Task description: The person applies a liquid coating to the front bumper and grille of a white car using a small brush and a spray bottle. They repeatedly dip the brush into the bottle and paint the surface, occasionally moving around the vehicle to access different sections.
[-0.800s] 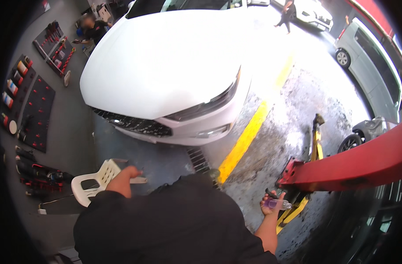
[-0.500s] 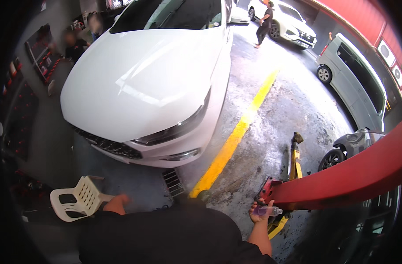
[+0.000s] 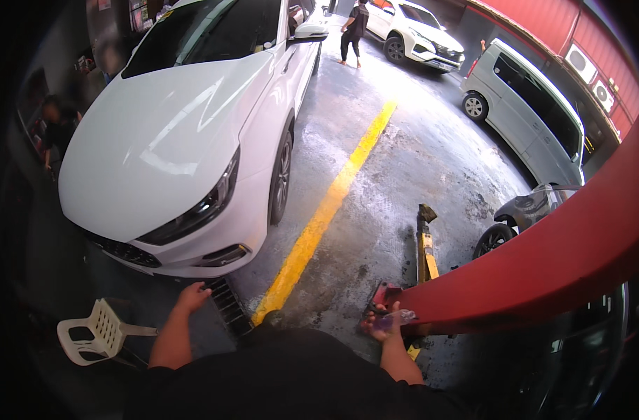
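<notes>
My right hand (image 3: 384, 327) is closed round a small clear plastic bottle (image 3: 402, 318) with something purple in it. It is beside the red metal post, low on the right, and the fingers partly hide the bottle. My left hand (image 3: 192, 299) hangs out in front on the left, near the floor grate (image 3: 228, 304) and below the white car's bumper (image 3: 193, 262). Its fingers look loosely stretched, and nothing shows in them.
A white car (image 3: 151, 133) stands ahead on the left. A cream plastic chair (image 3: 106, 329) is at the lower left. A yellow floor line (image 3: 326, 210) runs ahead. The red post (image 3: 515, 273) and yellow lift arm (image 3: 426, 252) lie right. A van (image 3: 526, 105) and a walking person (image 3: 354, 31) are farther off.
The view has turned right, so the car and chair sit farther left. My left hand has come away from the chair, forward toward the grate. My right hand still holds the bottle.
</notes>
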Demonstrator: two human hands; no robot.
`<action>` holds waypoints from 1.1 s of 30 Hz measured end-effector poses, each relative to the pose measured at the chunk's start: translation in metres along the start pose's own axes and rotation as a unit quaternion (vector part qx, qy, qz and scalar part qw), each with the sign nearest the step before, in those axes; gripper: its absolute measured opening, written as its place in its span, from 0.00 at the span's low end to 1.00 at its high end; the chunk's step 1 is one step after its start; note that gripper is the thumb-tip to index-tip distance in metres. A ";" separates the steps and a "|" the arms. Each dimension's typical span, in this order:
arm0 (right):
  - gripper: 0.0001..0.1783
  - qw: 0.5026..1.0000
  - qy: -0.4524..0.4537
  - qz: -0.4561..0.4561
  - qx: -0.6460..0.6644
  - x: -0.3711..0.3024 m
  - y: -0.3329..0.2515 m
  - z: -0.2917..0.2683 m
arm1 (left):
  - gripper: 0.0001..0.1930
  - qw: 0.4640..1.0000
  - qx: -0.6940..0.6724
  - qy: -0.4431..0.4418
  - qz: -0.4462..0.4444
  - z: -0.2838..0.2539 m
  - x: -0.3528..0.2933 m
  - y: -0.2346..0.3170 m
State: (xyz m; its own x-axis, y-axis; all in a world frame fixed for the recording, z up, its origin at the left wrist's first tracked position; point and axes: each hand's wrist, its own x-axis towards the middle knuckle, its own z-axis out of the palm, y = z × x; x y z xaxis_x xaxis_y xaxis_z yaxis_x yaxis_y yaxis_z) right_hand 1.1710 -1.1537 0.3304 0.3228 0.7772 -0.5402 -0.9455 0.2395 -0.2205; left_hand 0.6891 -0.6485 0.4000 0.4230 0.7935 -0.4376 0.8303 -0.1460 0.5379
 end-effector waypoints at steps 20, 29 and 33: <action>0.43 0.931 -0.026 0.303 -0.203 0.113 -0.047 0.051 | 0.36 0.917 0.075 -0.166 -0.355 0.248 -0.394 -0.175; 0.45 0.924 0.002 0.316 -0.217 0.095 0.001 0.088 | 0.39 0.932 -0.044 0.090 -0.347 0.206 -0.439 -0.121; 0.45 0.926 -0.015 0.305 -0.220 0.071 0.031 0.093 | 0.40 0.920 -0.049 0.064 -0.383 0.221 -0.467 -0.146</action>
State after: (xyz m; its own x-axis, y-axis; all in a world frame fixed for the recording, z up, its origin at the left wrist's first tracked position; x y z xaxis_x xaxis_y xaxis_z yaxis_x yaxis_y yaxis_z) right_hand 1.1607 -1.0365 0.3609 -0.2738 0.7071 -0.6519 -0.8403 -0.5056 -0.1954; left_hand 0.4504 -1.1281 0.3668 -0.3239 0.7059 -0.6299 0.8273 0.5343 0.1733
